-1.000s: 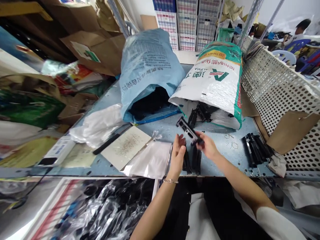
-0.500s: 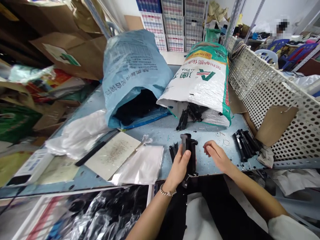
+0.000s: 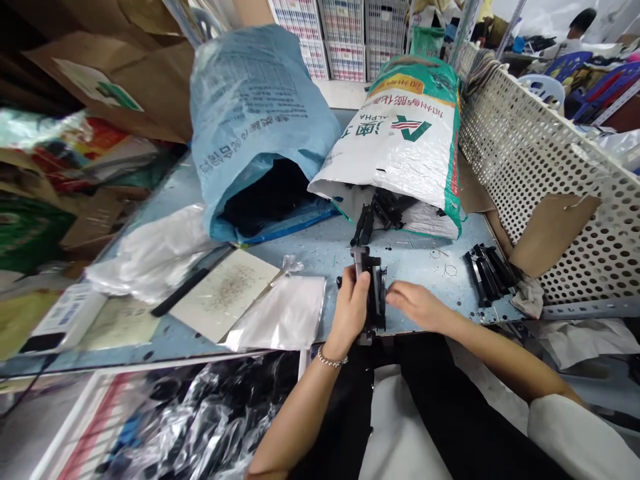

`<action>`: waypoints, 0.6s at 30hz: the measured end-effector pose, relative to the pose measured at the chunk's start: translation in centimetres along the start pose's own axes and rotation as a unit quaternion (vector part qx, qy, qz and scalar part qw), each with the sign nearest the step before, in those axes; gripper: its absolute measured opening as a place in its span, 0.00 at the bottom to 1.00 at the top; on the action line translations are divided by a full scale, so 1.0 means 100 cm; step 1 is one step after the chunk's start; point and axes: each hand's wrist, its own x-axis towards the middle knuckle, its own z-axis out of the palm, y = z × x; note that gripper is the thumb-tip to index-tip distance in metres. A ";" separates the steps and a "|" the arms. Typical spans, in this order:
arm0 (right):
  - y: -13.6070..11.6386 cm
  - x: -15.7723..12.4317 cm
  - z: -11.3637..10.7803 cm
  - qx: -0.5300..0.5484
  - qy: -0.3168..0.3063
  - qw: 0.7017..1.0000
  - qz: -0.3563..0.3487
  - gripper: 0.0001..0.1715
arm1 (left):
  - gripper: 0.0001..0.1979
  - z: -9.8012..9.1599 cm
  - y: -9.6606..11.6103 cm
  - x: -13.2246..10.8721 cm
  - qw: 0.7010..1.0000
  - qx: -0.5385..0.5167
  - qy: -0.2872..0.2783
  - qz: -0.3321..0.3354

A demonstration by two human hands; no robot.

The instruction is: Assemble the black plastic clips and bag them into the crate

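Observation:
Long black plastic parts (image 3: 373, 293), apparently more than one side by side, stand upright at the table's front edge. My left hand (image 3: 351, 303) is closed around their left side, thumb across the front. At their right edge is my right hand (image 3: 413, 303), its fingers curled together and seemingly pinching a thin black piece; the fingertips are partly hidden. Similar black parts (image 3: 365, 225) spill from the mouth of a white and green woven sack (image 3: 400, 153) behind. Several more black parts (image 3: 490, 273) lie in a pile to the right.
A blue plastic bag (image 3: 260, 100) with a dark inside stands at the back left. Clear plastic bags (image 3: 285, 313) and a speckled board (image 3: 225, 293) lie left of my hands. A perforated white basket (image 3: 550, 173) borders the right side. A person sits far back right.
My right hand has moved left, from apart to the right edge of the held black parts. My left hand still grips them, a little higher in view. The view has tilted down slightly.

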 end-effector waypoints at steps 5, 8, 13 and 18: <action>0.000 -0.011 0.031 -0.163 -0.036 0.985 -0.044 0.13 | 0.18 -0.002 -0.013 0.004 0.997 -0.057 0.044 0.003; 0.002 -0.001 0.041 -0.107 -0.083 0.991 0.020 0.15 | 0.20 -0.020 -0.022 0.004 0.996 0.007 0.084 0.042; 0.015 0.060 0.026 -0.124 -0.021 0.992 0.031 0.15 | 0.16 -0.071 -0.050 0.018 0.948 0.279 0.141 -0.067; 0.038 0.157 0.001 -0.166 0.104 0.948 0.249 0.30 | 0.18 -0.060 -0.083 0.023 0.918 0.388 0.070 -0.043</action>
